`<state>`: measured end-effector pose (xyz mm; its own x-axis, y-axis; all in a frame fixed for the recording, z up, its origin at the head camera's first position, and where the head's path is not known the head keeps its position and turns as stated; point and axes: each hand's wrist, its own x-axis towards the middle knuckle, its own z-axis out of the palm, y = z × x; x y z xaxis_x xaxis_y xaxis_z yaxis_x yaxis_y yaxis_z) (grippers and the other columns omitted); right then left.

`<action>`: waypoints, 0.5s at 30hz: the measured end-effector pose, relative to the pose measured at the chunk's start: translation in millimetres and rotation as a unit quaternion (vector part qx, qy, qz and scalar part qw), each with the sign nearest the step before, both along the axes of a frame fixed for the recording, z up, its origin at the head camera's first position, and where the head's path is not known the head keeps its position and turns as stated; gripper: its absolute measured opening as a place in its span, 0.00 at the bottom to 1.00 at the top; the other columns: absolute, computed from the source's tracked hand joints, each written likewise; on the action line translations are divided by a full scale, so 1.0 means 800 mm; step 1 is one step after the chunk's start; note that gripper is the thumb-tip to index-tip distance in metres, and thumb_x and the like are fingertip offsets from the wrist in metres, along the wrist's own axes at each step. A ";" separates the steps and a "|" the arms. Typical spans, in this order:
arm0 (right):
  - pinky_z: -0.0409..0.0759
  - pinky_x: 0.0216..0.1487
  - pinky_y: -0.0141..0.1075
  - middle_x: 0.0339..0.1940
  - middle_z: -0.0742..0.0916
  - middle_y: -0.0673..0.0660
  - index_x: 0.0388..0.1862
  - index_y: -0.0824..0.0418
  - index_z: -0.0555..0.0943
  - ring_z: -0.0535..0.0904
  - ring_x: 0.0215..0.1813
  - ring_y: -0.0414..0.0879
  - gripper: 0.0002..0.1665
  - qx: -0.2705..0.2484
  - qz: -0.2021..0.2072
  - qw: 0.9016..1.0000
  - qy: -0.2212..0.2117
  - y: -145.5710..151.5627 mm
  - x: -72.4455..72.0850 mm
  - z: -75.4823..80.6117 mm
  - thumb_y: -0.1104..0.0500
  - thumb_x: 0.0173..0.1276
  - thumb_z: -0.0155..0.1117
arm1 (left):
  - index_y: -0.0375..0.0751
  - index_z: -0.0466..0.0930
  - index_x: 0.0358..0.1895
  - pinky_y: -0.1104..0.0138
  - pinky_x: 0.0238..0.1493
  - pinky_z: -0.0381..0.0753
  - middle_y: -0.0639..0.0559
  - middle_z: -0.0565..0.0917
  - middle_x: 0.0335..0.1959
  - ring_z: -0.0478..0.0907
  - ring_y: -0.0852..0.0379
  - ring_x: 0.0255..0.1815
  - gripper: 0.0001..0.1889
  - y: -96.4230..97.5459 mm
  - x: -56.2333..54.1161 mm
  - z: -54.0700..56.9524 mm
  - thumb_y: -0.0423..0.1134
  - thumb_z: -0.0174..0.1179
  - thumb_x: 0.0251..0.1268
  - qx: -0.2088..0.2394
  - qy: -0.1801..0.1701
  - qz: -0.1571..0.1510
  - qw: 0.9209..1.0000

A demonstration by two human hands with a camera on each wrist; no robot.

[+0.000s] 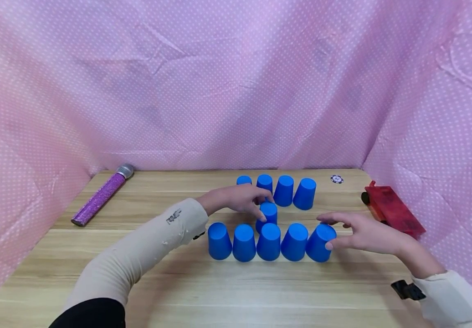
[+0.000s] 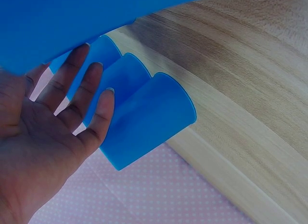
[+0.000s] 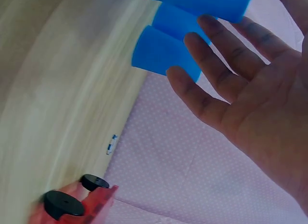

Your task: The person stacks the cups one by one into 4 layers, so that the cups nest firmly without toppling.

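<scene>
Upside-down blue plastic cups stand in two rows on the table. My left hand (image 1: 242, 198) reaches over to a single blue cup (image 1: 269, 212) between the rows, thumb on its near side and fingers at its far side. At the right end of the front row, my right hand (image 1: 363, 231) has its thumb against the last blue cup (image 1: 320, 243), with fingers reaching behind it. The left wrist view shows the left hand (image 2: 53, 123) beside back-row cups (image 2: 149, 118). In the right wrist view, a cup (image 3: 207, 2) lies at the right hand's (image 3: 250, 94) fingers.
A purple glittery microphone (image 1: 100, 198) lies at the table's left. At the back right is a poker chip (image 1: 336, 179). A red toy vehicle with black wheels (image 1: 393, 207) sits at the right edge. Pink dotted cloth (image 1: 228, 91) hangs around the wooden table (image 1: 203, 291).
</scene>
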<state>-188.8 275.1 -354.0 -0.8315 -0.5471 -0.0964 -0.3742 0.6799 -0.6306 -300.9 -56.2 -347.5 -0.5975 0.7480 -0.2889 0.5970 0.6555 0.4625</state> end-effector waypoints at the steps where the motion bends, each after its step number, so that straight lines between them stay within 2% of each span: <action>1: 0.79 0.56 0.63 0.65 0.82 0.61 0.70 0.57 0.74 0.77 0.66 0.63 0.38 -0.001 0.000 1.000 0.000 0.000 0.000 -0.002 0.45 0.64 0.72 | 0.58 0.74 0.64 0.55 0.59 0.80 0.53 0.82 0.57 0.78 0.54 0.59 0.28 0.000 0.000 0.000 0.55 0.69 0.61 0.000 0.000 0.000 1.000; 8: 0.80 0.55 0.62 0.63 0.84 0.60 0.67 0.60 0.76 0.79 0.64 0.64 0.38 -0.001 -0.005 1.000 0.021 -0.001 0.002 -0.010 0.44 0.63 0.72 | 0.58 0.73 0.65 0.54 0.60 0.80 0.53 0.82 0.58 0.78 0.52 0.61 0.29 0.000 -0.001 -0.002 0.55 0.68 0.62 -0.004 -0.004 0.002 1.000; 15: 0.80 0.55 0.63 0.63 0.84 0.60 0.67 0.59 0.76 0.79 0.64 0.64 0.38 0.003 -0.018 1.000 0.018 -0.002 0.002 -0.012 0.43 0.63 0.72 | 0.58 0.73 0.65 0.56 0.59 0.80 0.54 0.83 0.56 0.78 0.54 0.59 0.29 0.000 -0.002 -0.002 0.56 0.68 0.62 -0.004 -0.003 0.001 1.000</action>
<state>-187.3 273.1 -363.3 -0.8540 -0.5156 -0.0699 -0.3708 0.6974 -0.6133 -302.6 -56.1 -349.3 -0.5966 0.7449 -0.2985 0.5936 0.6600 0.4606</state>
